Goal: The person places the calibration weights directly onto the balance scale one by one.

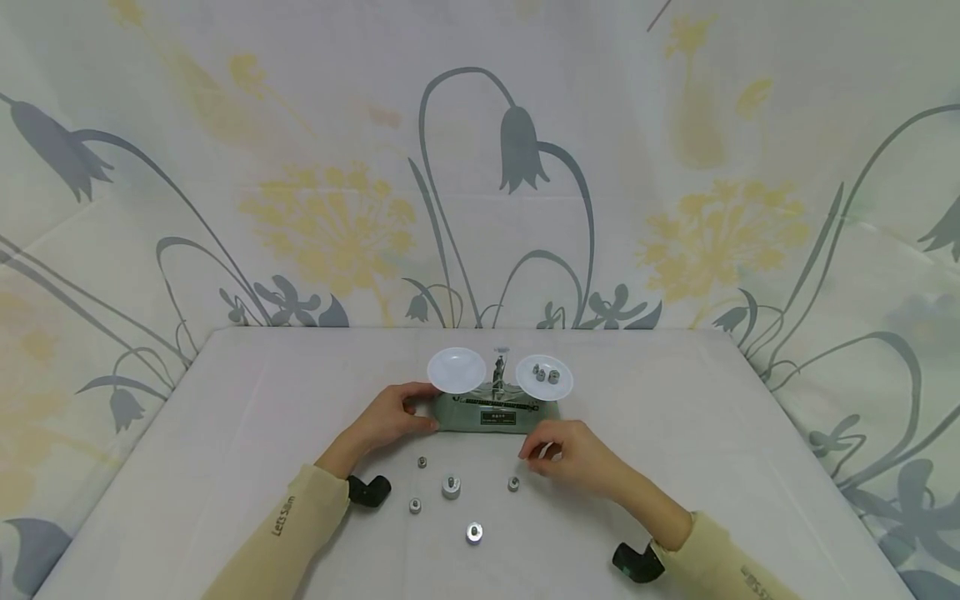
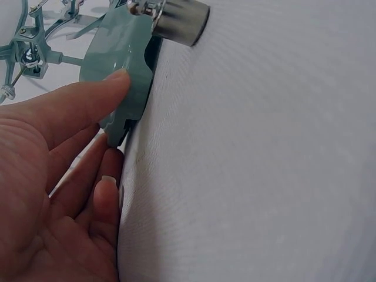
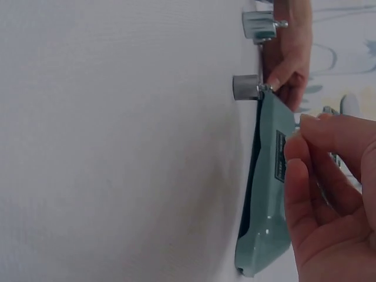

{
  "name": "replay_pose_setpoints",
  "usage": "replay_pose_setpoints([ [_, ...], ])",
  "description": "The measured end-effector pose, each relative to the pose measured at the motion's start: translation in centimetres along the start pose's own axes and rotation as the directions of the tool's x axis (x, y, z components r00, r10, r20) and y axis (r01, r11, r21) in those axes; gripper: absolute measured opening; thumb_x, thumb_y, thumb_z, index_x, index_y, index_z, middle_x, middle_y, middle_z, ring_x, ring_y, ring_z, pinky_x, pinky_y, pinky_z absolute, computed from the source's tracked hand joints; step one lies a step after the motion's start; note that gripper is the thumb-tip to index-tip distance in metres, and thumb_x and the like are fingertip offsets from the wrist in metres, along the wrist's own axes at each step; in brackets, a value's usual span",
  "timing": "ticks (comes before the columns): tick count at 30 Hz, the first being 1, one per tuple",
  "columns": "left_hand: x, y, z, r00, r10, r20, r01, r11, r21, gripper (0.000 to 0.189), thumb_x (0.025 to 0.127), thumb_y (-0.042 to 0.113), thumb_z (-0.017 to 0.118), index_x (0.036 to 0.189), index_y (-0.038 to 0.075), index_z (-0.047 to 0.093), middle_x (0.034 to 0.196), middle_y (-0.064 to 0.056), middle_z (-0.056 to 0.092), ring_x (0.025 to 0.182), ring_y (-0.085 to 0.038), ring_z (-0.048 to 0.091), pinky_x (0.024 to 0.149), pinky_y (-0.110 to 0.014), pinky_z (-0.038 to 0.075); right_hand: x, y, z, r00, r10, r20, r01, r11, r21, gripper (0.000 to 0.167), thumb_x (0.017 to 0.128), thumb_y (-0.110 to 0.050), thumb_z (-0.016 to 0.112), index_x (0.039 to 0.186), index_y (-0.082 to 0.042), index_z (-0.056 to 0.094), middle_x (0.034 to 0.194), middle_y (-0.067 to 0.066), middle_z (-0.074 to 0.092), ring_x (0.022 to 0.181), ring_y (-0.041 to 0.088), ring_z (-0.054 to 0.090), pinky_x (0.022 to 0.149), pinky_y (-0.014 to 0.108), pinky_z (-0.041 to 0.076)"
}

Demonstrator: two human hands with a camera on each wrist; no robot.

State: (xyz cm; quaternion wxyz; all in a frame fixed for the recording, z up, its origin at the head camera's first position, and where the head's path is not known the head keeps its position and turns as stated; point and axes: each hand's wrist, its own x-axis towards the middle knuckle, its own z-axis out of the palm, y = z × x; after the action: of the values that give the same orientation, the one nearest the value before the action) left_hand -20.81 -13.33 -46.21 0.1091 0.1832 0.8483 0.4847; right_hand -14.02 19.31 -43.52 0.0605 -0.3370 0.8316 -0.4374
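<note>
A green balance scale point(image 1: 465, 417) stands toward the back of the table. My left hand point(image 1: 390, 417) grips the left end of its base, with the thumb on the green casing point(image 2: 117, 56) in the left wrist view. The scale's left white pan point(image 1: 456, 371) is bare; its right pan point(image 1: 543, 393) carries 3 small metal weights point(image 1: 553, 377). My right hand point(image 1: 573, 454) hovers before the base's right end, fingers loosely bent, with nothing visible between them. Just left of its fingertips stands a small weight point(image 1: 513, 483).
Several metal weights stand on the white cloth in front of the scale, among them a larger one point(image 1: 451, 488), one nearest the front point(image 1: 474, 533) and two small ones at the left point(image 1: 422, 462). A flower-patterned curtain point(image 1: 480, 208) hangs behind the table point(image 1: 675, 400).
</note>
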Motion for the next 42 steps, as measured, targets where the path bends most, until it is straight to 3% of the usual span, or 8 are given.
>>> replay_pose_setpoints([
  [6,0.0,0.0,0.0,1.000,0.003,-0.001,-0.003,1.000,0.002,0.055,0.079,0.010,0.083,0.130,0.007,0.065,0.134,-0.009,0.062,0.127,-0.028,0.052,0.098,-0.044,0.042,-0.1,0.3,1.1,1.000,0.000,0.022,-0.001,1.000,0.030,0.018,0.082,0.006,0.074,0.092,-0.009,0.074,0.090,0.001,0.070,0.082,0.018,0.062,0.072,0.029,0.054],
  [14,0.0,0.0,0.0,1.000,-0.006,-0.006,0.006,1.000,0.004,0.055,0.078,0.010,0.083,0.131,0.007,0.065,0.134,-0.009,0.061,0.126,-0.028,0.052,0.098,-0.044,0.042,-0.3,0.8,2.0,0.998,-0.012,0.067,0.009,0.999,0.037,0.023,0.079,0.006,0.076,0.092,-0.013,0.074,0.089,-0.007,0.069,0.081,0.007,0.060,0.072,0.027,0.053],
  [21,0.0,0.1,0.0,1.000,0.004,-0.006,-0.004,1.000,0.009,0.055,0.079,0.009,0.083,0.130,0.006,0.065,0.133,-0.009,0.062,0.126,-0.029,0.053,0.098,-0.044,0.042,-0.3,1.0,2.5,0.996,-0.033,0.077,0.030,0.999,0.035,0.020,0.080,0.002,0.079,0.093,-0.012,0.074,0.090,-0.007,0.068,0.080,0.006,0.060,0.072,0.026,0.053],
  [42,0.1,-0.2,-0.1,1.000,0.016,-0.012,-0.016,1.000,0.001,0.055,0.077,0.012,0.085,0.128,0.006,0.066,0.131,-0.009,0.063,0.122,-0.026,0.055,0.095,-0.042,0.044,-0.2,0.7,2.6,0.992,0.066,0.106,-0.066,0.998,-0.007,0.018,0.079,-0.003,0.081,0.089,-0.016,0.072,0.086,-0.011,0.065,0.078,0.004,0.058,0.071,0.025,0.052],
])
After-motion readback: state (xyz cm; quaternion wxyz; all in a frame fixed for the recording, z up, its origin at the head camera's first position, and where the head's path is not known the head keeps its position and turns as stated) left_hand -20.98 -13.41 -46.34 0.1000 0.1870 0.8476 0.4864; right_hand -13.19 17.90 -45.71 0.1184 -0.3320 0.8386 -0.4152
